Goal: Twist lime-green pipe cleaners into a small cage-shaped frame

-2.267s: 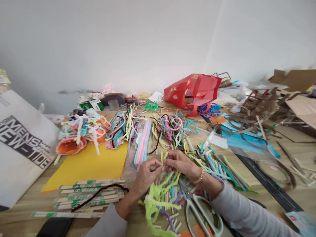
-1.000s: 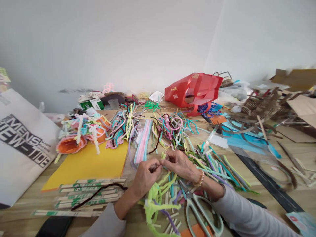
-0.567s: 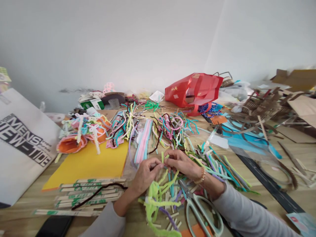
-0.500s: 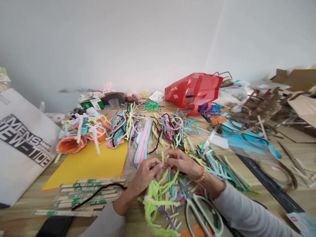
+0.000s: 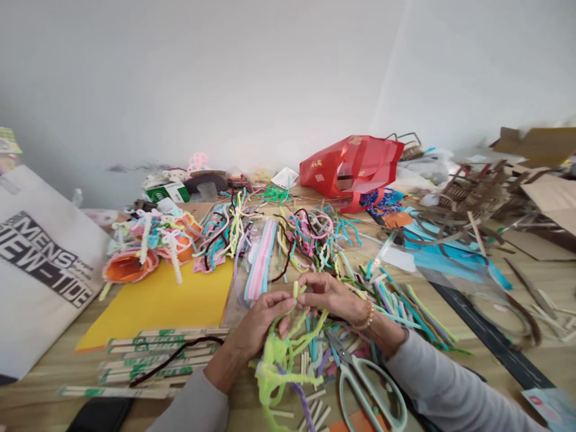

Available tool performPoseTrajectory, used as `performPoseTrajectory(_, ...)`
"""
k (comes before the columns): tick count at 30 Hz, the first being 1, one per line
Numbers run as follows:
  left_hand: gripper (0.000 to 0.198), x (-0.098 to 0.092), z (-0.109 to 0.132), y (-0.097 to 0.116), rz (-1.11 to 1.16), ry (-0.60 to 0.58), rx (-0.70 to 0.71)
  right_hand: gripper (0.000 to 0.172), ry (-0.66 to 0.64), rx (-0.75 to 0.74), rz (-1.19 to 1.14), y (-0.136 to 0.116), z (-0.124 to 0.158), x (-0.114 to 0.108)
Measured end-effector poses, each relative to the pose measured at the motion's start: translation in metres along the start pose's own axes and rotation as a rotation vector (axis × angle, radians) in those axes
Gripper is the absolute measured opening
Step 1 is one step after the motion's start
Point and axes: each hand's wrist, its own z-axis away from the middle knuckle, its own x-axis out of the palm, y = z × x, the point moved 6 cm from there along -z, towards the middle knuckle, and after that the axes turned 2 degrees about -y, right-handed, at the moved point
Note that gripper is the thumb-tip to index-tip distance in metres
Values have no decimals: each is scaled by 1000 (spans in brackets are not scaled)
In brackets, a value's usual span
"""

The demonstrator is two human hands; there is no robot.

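Note:
My left hand and my right hand meet over the middle of a wooden table. Both pinch a lime-green pipe cleaner whose short ends stick up between the fingertips. Below the hands hangs a tangled bunch of lime-green pipe cleaners with a purple one in it. A beaded bracelet is on my right wrist. Pale green scissors lie just right of the bunch, near my right forearm.
Heaps of coloured pipe cleaners fill the table's middle. Yellow paper and wrapped chopsticks lie to the left, a white printed bag further left. A red bag stands at the back, cardboard strips to the right.
My hands stayed together on the green pipe cleaner, working it with small finger movements. The green bunch below shifted slightly left and down.

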Motion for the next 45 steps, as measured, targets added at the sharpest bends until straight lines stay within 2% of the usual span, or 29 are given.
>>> performPoseTrajectory(6, 24, -2, 2, 14, -197, 115, 96, 32, 85, 32, 208, 6, -1, -4)
performPoseTrajectory(10, 23, 0, 5, 24, -468, 190, 174, 31, 90, 42, 334, 1, 2, 0)
performPoseTrajectory(15, 24, 9, 9, 37, -794, 241, 306, 33, 189, 24, 599, -10, 5, 1)
performPoseTrajectory(24, 20, 12, 12, 41, -916, 290, 348, 16, 213, 45, 598, -6, 5, 3)
performPoseTrajectory(27, 18, 11, 12, 40, -894, 305, 333, 13, 192, 53, 516, -5, 5, 4)
performPoseTrajectory(30, 20, 6, 9, 36, -784, 286, 284, 11, 119, 69, 310, 1, 2, 5)
performPoseTrajectory(35, 32, -2, 0, 17, -413, 129, 133, 20, 53, 92, 50, 7, -1, 3)
performPoseTrajectory(40, 32, -2, -2, 7, -155, 39, 18, 29, 16, 100, -20, 9, -2, 1)
performPoseTrajectory(45, 30, -1, -2, 1, 8, 14, -77, 31, -25, 38, 49, 3, 1, 1)
